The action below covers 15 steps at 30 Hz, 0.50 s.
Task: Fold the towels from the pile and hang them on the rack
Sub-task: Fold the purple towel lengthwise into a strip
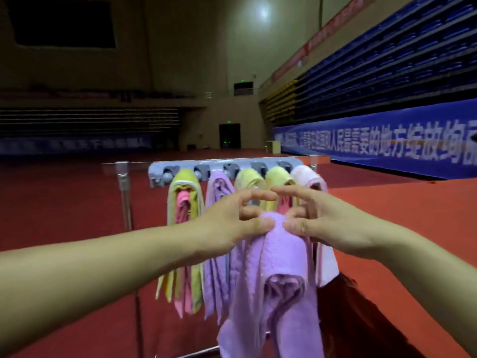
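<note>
both hands, left hand (pixel 240 218) and right hand (pixel 315 218), pinch the bunched top of a soft lilac terry towel (pixel 278 275) before the grey clip rack (pixel 222 169). light and limp, it should handle best held at that top fold; its lower part hangs, apparently rolled.

Fuzzy cloth towel (pixel 278 257), glossy plastic rack (pixel 219 168)

hung towels (pixel 219 197) crowding rack (pixel 224 168), leftmost clip (pixel 169 174) free
</note>
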Each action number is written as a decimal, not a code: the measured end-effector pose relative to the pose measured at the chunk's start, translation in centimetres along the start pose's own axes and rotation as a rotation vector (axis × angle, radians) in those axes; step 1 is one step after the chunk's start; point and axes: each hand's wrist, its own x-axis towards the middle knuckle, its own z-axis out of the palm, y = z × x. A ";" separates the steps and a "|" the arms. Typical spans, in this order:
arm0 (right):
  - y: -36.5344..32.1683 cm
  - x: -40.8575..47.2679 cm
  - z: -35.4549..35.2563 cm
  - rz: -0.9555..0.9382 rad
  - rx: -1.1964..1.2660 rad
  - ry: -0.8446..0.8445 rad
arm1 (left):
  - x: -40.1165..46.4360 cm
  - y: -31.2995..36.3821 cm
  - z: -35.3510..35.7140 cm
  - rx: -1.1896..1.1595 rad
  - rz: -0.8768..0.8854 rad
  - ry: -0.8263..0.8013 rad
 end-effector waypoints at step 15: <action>0.4 15.2 17.5 -0.049 0.306 -0.146 | -12.3 -4.5 -16.5 0.121 -0.224 0.313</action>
